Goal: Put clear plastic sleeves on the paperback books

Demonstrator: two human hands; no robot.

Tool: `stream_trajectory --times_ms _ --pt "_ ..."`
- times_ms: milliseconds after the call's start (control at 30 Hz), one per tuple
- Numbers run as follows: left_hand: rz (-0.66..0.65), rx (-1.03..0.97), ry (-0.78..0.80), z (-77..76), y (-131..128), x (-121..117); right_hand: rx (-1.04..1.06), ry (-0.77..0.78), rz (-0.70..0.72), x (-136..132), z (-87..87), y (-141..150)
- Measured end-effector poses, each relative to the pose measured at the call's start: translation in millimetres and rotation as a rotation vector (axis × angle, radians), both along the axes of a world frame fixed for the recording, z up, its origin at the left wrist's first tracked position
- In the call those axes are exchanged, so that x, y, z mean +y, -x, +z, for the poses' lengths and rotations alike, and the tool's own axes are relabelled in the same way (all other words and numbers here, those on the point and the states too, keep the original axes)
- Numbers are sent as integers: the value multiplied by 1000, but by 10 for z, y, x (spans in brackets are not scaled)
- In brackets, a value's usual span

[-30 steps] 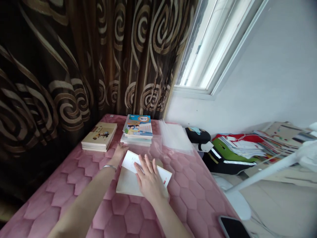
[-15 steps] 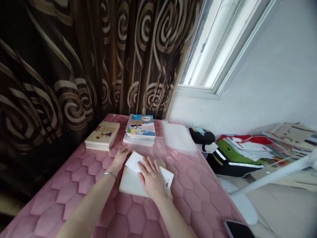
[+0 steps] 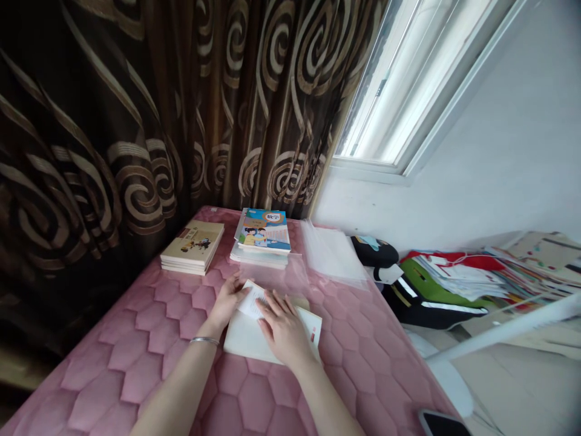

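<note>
A book with a pale cover lies on the pink quilted surface in front of me. A printed white page or flap shows at its upper left. My left hand, wearing a silver bangle, is curled at that upper left edge. Its thumb rests on the flap and its other fingers reach around the edge, partly hidden. Flat across the book's middle lies my right hand, fingers stretched and slightly spread. A clear plastic sheet extends beyond the book's far edge.
Cream-covered books are stacked at the back left, and blue-topped textbooks at the back middle. Translucent plastic sheets lie to their right. A phone is at the front right edge. Bags and papers sit beyond the right side.
My left hand has moved right onto the book's upper left edge, its thumb now over the flap. My right hand stays flat on the book. The view has shifted slightly.
</note>
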State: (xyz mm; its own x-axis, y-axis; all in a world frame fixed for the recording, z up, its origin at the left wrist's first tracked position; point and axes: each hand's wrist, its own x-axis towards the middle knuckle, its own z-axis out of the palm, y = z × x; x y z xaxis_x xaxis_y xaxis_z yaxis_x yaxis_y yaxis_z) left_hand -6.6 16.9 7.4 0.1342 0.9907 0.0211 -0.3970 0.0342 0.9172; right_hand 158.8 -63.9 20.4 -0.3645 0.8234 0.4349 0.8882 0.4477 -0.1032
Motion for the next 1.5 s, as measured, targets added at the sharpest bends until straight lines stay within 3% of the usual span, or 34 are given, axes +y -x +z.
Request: stream_trajectory --times_ms 667,767,867,1000,1133,1300,1500 --pt "3 113 -63 -83 7 -18 46 18 47 65 13 4" --pt "-17 97 -68 -86 -3 -26 79 5 65 100 65 -65" --pt "15 89 -58 -93 -13 -18 135 -35 -26 145 96 -241" --pt "60 100 -53 -110 -19 1 345 -116 -238 225 1 -581" --pt "58 116 -64 -108 -21 -4 745 49 -375 323 -209 -824" --pt "42 126 -93 -74 -29 -26 1086 298 -404 446 -412 -890" --pt "59 140 -78 -54 -39 -33 1143 202 -351 528 -517 -907"
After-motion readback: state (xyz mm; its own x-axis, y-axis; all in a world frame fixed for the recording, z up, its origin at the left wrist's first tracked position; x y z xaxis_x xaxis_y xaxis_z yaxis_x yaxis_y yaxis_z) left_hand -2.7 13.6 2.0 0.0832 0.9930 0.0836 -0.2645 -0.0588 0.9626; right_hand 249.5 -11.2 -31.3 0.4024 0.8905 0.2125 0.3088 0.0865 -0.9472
